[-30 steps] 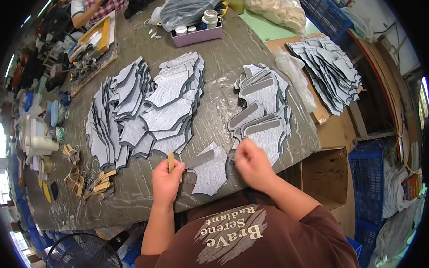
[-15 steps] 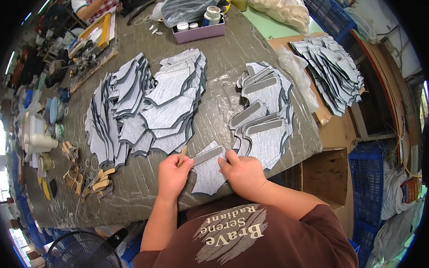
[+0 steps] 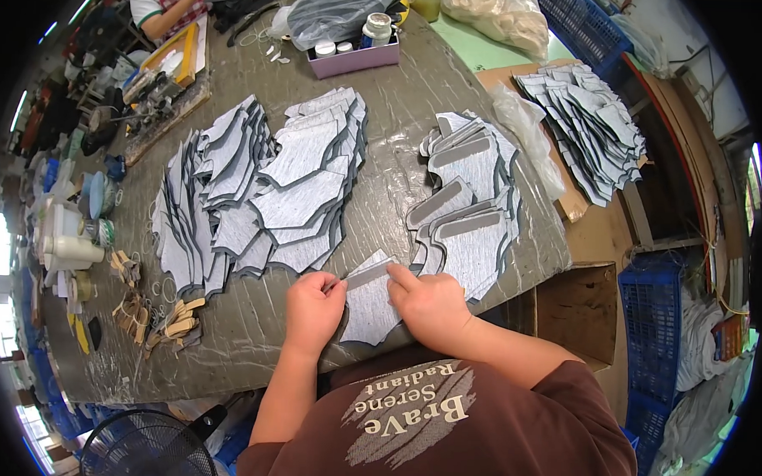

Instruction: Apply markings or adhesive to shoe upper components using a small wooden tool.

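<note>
A light grey fabric piece (image 3: 372, 311) lies at the table's near edge between my hands. Along its upper edge runs a dark grey strip (image 3: 368, 274), slanting up to the right. My left hand (image 3: 315, 309) is closed in a pinch at the strip's left end; its fingertips are partly hidden. My right hand (image 3: 431, 305) is bent over the piece's right side, index fingertip pressed on the strip's right end, thumb by the piece's edge. Just beyond it, a stack of similar pieces with strips (image 3: 474, 229) sits on the table. Overlapping pieces without visible strips (image 3: 302, 202) lie farther left.
Tan strips bundled together (image 3: 181, 322) lie at the left. A purple box (image 3: 353, 62) with jars stands at the back. More grey pieces (image 3: 582, 127) are piled on cardboard at the right. A black fan (image 3: 149, 448) is at lower left; another person's hands show at the top left.
The tan strip that stuck up from my left hand no longer shows. My right index finger has shifted left onto the dark grey strip. The fabric piece has stayed in place.
</note>
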Action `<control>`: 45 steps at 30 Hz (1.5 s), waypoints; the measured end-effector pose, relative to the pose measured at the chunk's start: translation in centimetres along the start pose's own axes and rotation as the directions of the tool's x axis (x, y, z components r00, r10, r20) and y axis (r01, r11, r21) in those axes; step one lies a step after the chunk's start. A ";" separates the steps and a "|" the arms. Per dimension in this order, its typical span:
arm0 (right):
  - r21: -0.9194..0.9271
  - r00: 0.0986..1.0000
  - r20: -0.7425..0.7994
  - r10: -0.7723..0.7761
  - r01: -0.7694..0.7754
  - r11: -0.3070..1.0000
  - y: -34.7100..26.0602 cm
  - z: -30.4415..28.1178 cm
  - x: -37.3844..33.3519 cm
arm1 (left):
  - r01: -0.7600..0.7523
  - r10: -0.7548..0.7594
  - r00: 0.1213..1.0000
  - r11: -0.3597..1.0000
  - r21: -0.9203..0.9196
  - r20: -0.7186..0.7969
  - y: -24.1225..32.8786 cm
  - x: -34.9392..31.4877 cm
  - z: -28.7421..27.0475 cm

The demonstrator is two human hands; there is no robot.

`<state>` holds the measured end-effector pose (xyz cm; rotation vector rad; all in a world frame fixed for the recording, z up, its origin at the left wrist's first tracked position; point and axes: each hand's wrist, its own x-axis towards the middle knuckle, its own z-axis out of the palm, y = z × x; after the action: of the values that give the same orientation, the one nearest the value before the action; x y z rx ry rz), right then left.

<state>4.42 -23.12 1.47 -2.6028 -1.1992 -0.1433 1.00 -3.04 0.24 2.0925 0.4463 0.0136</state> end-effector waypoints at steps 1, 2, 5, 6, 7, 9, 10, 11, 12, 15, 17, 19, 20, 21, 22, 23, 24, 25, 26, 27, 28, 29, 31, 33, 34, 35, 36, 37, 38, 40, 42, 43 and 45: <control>0.018 0.998 0.032 0.060 -0.060 0.998 0.0 -0.2 0.2 | -0.082 0.083 0.997 0.995 0.056 -0.002 0.0 0.0 -0.2; 0.035 0.991 0.064 0.118 -0.120 0.992 0.0 -0.3 0.4 | -0.164 0.165 0.986 0.980 0.113 -0.001 0.0 -0.1 -0.4; 0.140 0.983 -0.033 0.182 -0.176 0.974 0.0 -0.8 1.1 | -0.323 0.313 0.946 0.931 -0.172 -0.083 -0.6 -0.7 -0.3; 0.144 0.978 -0.007 0.209 -0.205 0.968 -0.1 -0.8 1.3 | -0.106 0.124 0.992 0.933 -0.345 0.032 -1.2 -1.2 -0.4; 0.146 0.978 -0.009 0.209 -0.205 0.968 0.0 -0.5 1.3 | -0.106 0.124 0.992 0.934 -0.342 0.031 -1.3 -1.6 -0.5; 0.108 0.985 -0.016 0.171 -0.168 0.980 0.4 0.4 1.3 | 0.120 -0.078 0.992 0.853 -0.509 0.102 -1.0 -2.0 -0.6; 0.105 0.989 -0.056 0.135 -0.128 0.986 0.4 0.4 1.3 | 0.134 -0.074 0.990 0.765 -0.629 0.120 -0.9 -2.1 -0.7; 0.104 0.989 -0.057 0.133 -0.127 0.986 0.5 0.4 1.2 | 0.132 -0.073 0.990 0.765 -0.630 0.119 -0.7 -2.0 -0.8; 0.200 0.992 -0.064 0.110 -0.096 0.975 0.7 0.4 1.1 | 0.180 -0.093 0.982 0.728 -0.661 0.166 -0.6 -1.9 -1.0; 0.464 0.983 -0.067 0.169 -0.119 0.878 0.9 -1.5 0.7 | 0.270 -0.117 0.957 0.694 -0.667 0.266 -1.6 -1.8 -1.6; 0.683 0.953 -0.016 0.303 -0.211 0.699 1.7 -2.5 0.1 | 0.309 -0.127 0.941 0.700 -0.644 0.314 -1.9 -1.8 -1.7; 0.824 0.895 0.072 0.440 -0.302 0.480 2.7 -4.8 -0.3 | 0.279 -0.174 0.954 0.812 -0.514 0.243 -1.6 -2.0 -1.6; 0.845 0.851 0.115 0.512 -0.355 0.401 3.8 -5.0 -0.9 | 0.283 -0.197 0.952 0.860 -0.424 0.236 -0.8 -2.1 -1.7; 0.861 0.804 0.161 0.573 -0.398 0.317 4.9 -5.3 -1.3 | 0.281 -0.195 0.952 0.860 -0.427 0.236 -1.0 -2.1 -1.7; 0.812 0.811 0.097 0.577 -0.400 0.425 6.2 -5.7 -1.6 | 0.047 -0.010 0.992 0.953 -0.300 0.122 -1.5 -2.0 -1.6; 0.749 0.814 0.033 0.580 -0.404 0.525 7.4 -6.1 -1.5 | -0.187 0.194 0.980 0.972 -0.142 0.044 -1.1 -1.8 -1.5; 0.426 0.824 -0.260 0.504 -0.370 0.826 7.9 -6.6 -1.1 | -0.276 0.278 0.960 0.959 -0.057 0.026 -0.3 -1.9 -1.6; 0.423 0.822 -0.264 0.504 -0.371 0.827 7.6 -7.0 -1.0 | -0.280 0.282 0.959 0.958 -0.059 0.027 0.6 -2.2 -1.7; 0.416 0.809 -0.240 0.536 -0.413 0.810 7.1 -7.0 -0.6 | -0.308 0.310 0.950 0.948 -0.084 0.024 1.2 -2.4 -1.9; 0.409 0.795 -0.217 0.567 -0.453 0.792 6.6 -6.8 -0.2 | -0.334 0.338 0.941 0.937 -0.106 0.020 1.4 -2.5 -1.9; 0.496 0.854 -0.263 0.450 -0.280 0.822 6.2 -5.8 0.1 | -0.264 0.288 0.956 0.932 -0.248 0.064 0.8 -2.5 -1.4; 0.629 0.888 -0.229 0.399 -0.178 0.757 5.0 -4.7 0.3 | -0.262 0.286 0.956 0.933 -0.248 0.065 1.5 -2.8 -1.2; 0.795 0.948 -0.076 0.308 -0.129 0.592 2.0 -4.0 1.1 | -0.477 0.482 0.876 0.863 -0.164 -0.014 3.7 -3.1 -0.3; 0.886 0.962 0.043 0.271 -0.162 0.434 0.3 -3.1 1.7 | -0.466 0.473 0.881 0.867 -0.179 0.000 4.1 -3.4 -0.1; 0.913 0.954 0.108 0.281 -0.207 0.351 -0.2 -3.2 1.8 | -0.482 0.489 0.872 0.856 -0.188 -0.007 4.0 -3.3 -0.1; 0.931 0.943 0.174 0.283 -0.252 0.266 -0.5 -3.4 1.9 | -0.496 0.503 0.864 0.846 -0.197 -0.016 3.9 -3.3 0.0; 0.931 0.943 0.175 0.283 -0.252 0.264 -0.6 -3.3 1.9 | -0.478 0.487 0.873 0.851 -0.218 -0.014 3.6 -3.3 0.0; 0.931 0.951 0.164 0.264 -0.237 0.277 -0.6 -3.1 1.9 | -0.477 0.486 0.874 0.851 -0.218 -0.013 3.6 -3.4 0.0; 0.930 0.958 0.152 0.244 -0.222 0.291 -0.5 -3.0 1.9 | -0.474 0.484 0.875 0.854 -0.213 -0.007 3.5 -3.5 0.0; 0.925 0.966 0.126 0.227 -0.197 0.325 -0.4 -2.9 1.9 | -0.470 0.482 0.876 0.857 -0.212 0.001 3.5 -3.4 0.2; 0.930 0.974 0.086 0.208 -0.153 0.335 -0.4 -2.8 1.9 | -0.434 0.454 0.890 0.870 -0.234 0.040 3.4 -3.5 0.2; 0.929 0.974 0.088 0.208 -0.155 0.335 -0.5 -2.9 2.0 | -0.433 0.453 0.891 0.870 -0.235 0.039 3.4 -3.5 0.2; 0.954 0.942 0.217 0.255 -0.260 0.149 -0.8 -3.1 2.0 | -0.390 0.432 0.897 0.875 -0.285 0.099 3.6 -3.4 0.2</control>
<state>5.15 -22.07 4.98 -1.4975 -0.4331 0.5579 -1.08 -6.01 3.65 1.8743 -0.1052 0.1465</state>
